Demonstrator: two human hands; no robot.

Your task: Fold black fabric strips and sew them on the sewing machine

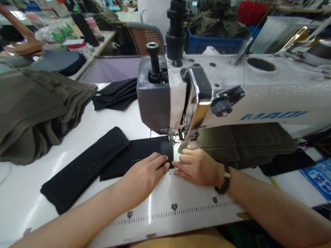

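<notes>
A black fabric piece (147, 148) lies flat on the sewing machine bed, its right end beside the presser foot (178, 137). My left hand (148, 175) rests on that end with fingers laid down on the cloth. Just right of the fabric edge is my right hand (199, 167), its lower fingers stretched toward the edge and an upper finger near a small white part (194, 144) by the needle area. Whether it touches that part I cannot tell. A folded black piece (85, 168) with a stitched slot overlaps the left of the fabric.
The machine head (232, 89) stands over the work. Olive fabric pieces lie in a stack (248, 141) under its arm and in a large pile (38, 106) at left. Black pieces (117, 94) lie behind. A blue crate (214, 43) and chair (146, 36) stand beyond the table.
</notes>
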